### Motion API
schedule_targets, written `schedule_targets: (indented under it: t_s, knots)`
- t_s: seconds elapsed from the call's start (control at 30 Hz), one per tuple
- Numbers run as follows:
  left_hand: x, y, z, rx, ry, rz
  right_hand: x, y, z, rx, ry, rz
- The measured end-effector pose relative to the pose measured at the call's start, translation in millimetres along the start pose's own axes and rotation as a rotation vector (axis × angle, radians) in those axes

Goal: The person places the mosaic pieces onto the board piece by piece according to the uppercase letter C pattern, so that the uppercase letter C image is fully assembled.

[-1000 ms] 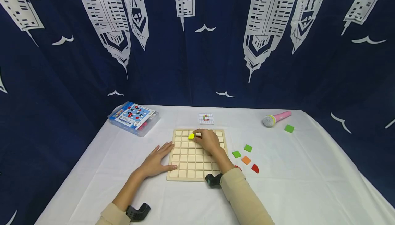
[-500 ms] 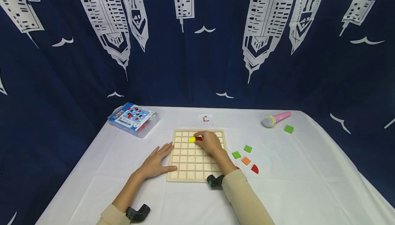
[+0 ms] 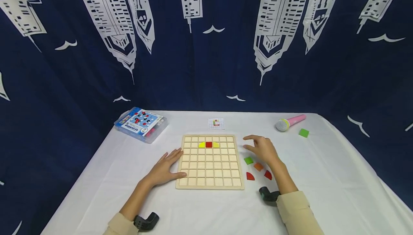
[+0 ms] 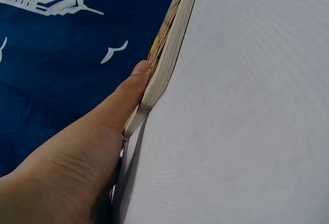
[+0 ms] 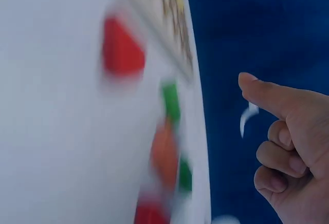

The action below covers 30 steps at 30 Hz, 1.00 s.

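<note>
My left hand (image 3: pixel 164 169) lies spread along the left side of the gridded wooden board (image 3: pixel 209 186). Its thumb rests on the board's edge in the left wrist view. On the board's second row sit a red square tile (image 3: pixel 209 144) and, on either side of it, two yellow pieces (image 3: pixel 201 145), apparently with a rounded corner. My right hand (image 3: pixel 264 149) hovers right of the board, holding nothing visible, thumb and forefinger apart. Just below it are a green tile (image 3: pixel 248 160), an orange tile (image 3: pixel 258 167) and two red quarter-round pieces (image 3: pixel 250 176). Another green tile (image 5: pixel 186 175) shows in the right wrist view.
A small pattern card (image 3: pixel 216 123) lies behind the board. At the back left is a clear plastic box (image 3: pixel 141 124) with a blue label. A pink microphone (image 3: pixel 291 122) and a separate green tile (image 3: pixel 304 133) lie at the back right.
My right hand has let go of the pieces on the board and moved right, over the loose tiles. The red square and both yellow pieces now show. My left hand stays in place.
</note>
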<state>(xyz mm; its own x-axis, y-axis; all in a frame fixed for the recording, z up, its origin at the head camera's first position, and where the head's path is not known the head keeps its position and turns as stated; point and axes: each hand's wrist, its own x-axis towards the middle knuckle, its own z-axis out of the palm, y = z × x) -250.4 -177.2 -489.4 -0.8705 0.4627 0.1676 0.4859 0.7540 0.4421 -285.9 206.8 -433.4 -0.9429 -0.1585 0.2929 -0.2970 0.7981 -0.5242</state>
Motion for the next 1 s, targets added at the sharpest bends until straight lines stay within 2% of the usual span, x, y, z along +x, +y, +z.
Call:
schedule_targets:
  t_s: [0.17, 0.4, 0.57, 0.83, 1.0]
  knots:
    - [1.0, 1.8, 0.0, -0.007, 0.020, 0.002, -25, 39, -17.1, 0.005, 0.012, 0.077]
    - [-1.1, 4.5, -1.4, -0.015, 0.014, -0.003, -43, 70, -8.9, 0.033, -0.011, 0.148]
    - [-1.0, 5.9, -1.9, -0.020, 0.017, 0.001, -46, 76, -3.4, 0.008, 0.021, 0.175]
    - [0.1, 2.3, 0.3, -0.010, 0.008, -0.003, -50, 75, -2.1, -0.015, 0.068, 0.138]
    - [-1.0, 3.1, 0.7, -0.016, 0.018, -0.004, -51, 74, -2.0, 0.013, 0.092, 0.134]
